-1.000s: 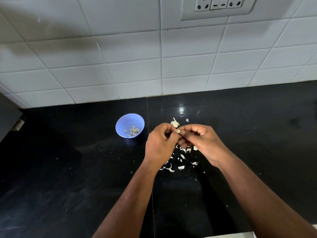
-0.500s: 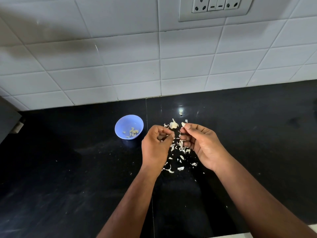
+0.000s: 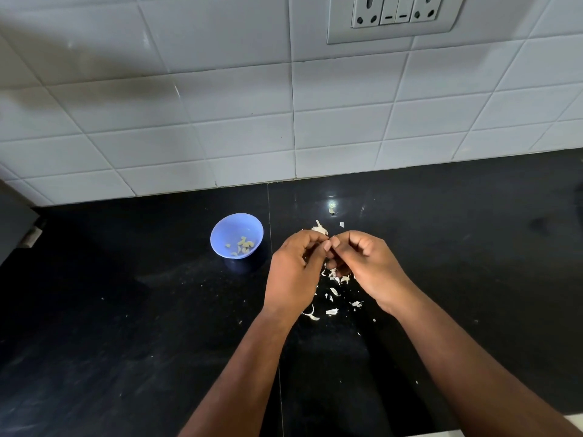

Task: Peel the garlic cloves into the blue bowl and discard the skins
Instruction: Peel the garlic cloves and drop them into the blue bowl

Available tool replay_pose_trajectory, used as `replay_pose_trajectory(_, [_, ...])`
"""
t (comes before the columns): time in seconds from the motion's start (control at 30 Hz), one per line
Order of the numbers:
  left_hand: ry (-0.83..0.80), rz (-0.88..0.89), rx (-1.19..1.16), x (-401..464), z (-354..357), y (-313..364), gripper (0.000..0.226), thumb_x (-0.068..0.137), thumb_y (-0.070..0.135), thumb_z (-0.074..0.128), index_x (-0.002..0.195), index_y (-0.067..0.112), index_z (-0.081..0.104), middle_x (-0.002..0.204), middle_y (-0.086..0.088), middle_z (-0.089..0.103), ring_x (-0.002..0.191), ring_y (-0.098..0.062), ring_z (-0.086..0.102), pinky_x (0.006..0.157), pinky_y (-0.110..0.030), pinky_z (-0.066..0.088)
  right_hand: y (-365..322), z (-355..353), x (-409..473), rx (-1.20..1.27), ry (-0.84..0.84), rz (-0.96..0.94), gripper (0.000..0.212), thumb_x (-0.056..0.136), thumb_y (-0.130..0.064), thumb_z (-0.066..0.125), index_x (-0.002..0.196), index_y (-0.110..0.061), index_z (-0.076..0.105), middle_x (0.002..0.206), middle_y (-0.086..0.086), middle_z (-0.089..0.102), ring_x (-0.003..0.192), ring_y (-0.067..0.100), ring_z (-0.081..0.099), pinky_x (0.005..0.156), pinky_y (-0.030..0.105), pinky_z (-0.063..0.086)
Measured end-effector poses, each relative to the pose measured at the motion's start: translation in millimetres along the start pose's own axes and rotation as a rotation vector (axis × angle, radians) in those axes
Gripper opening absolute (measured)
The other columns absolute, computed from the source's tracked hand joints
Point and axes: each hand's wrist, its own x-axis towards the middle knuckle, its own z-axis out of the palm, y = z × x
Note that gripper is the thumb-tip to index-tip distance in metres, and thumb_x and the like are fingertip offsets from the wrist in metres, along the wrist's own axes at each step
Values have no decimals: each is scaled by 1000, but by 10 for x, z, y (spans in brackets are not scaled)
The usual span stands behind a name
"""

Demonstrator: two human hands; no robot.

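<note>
From the head camera, both hands meet over a black counter, fingertips touching at the middle. The left hand has its fingers curled inward, thumb and forefinger pressed together at the point where it meets the other hand. The right hand is curled the same way, its thumb and forefinger closed against those of the left. The clove they would be working on is hidden between the fingertips, so I cannot tell what either hand actually holds, only that both grips are narrow and pinched tight.

Just behind the knuckles, touching neither hand as far as can be seen, lies a piece of garlic with a papery tail. A small scrap sits beside it, and another bit lies farther back under a bright reflection.

Directly below and between the hands, white skins are scattered on the counter, reaching back toward the wrists.

To the left of the left hand, near but apart from it, stands the blue bowl, upright, with several peeled cloves lying in its bottom.

Behind the counter rises a white tiled wall with a switch and socket plate at the top edge.
</note>
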Motion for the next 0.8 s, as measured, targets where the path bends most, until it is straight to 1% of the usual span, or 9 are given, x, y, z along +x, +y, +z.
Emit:
replay_pose_trajectory(0.1, [0,103,193,-3,9,-12,9,108,28,60,106,24,68,97,16,70,100,-8,66,82,-34,56,13,32,-3,-177,33,-63,20,106,-28,60,93,-21,74,79,4,74,79,36,70,75,53,58])
replay_pose_trajectory(0.17, [11,93,255,-1,27,11,13,110,32,55,103,23,62,95,16,65,96,-6,62,77,-33,54,23,66,-7,-207,48,-97,20,107,-30,58,93,-23,71,77,3,73,78,40,68,73,56,57])
replay_pose_trajectory(0.27, [6,88,251,-3,53,11,23,112,32,48,90,28,52,86,12,61,85,-9,59,70,-33,50,20,100,0,-229,57,-119,21,108,-28,55,93,-23,68,78,4,72,71,32,67,71,49,56])
replay_pose_trajectory(0.37, [41,-2,51,-20,120,20,31,113,25,48,82,29,48,75,8,61,68,-8,57,64,-30,49,29,144,4,-217,53,-112,22,109,-26,52,92,-21,65,76,5,69,66,13,59,65,34,50])
replay_pose_trajectory(0.43, [72,-85,-90,-42,187,51,30,113,25,48,83,21,51,69,10,57,62,-6,52,62,-31,49,43,177,7,-157,56,-90,24,110,-27,50,93,-19,65,76,5,67,68,12,59,68,37,52])
replay_pose_trajectory(0.47, [81,-113,-147,-54,210,60,31,113,26,48,84,19,52,68,11,55,62,-6,51,62,-32,48,47,191,8,-113,54,-75,25,110,-26,50,94,-15,66,76,3,66,69,12,60,69,37,53])
replay_pose_trajectory(0.57, [87,-133,-223,-78,230,70,31,114,27,47,88,10,56,67,13,55,62,-5,50,61,-28,46,51,217,3,4,45,-36,28,111,-23,48,99,-5,65,76,-5,65,71,9,60,69,27,53])
replay_pose_trajectory(0.67, [88,-162,-284,-78,221,69,32,114,28,48,90,9,58,69,11,57,65,-6,51,63,-27,45,40,222,-9,60,16,-23,32,112,-22,46,100,3,62,77,0,64,71,10,58,70,23,53])
replay_pose_trajectory(0.8, [99,-191,-297,-55,215,45,33,113,31,48,91,12,63,74,6,61,70,-9,55,69,-32,47,36,223,-7,58,23,-45,26,111,-18,47,101,-2,65,80,2,66,74,11,60,73,23,54])
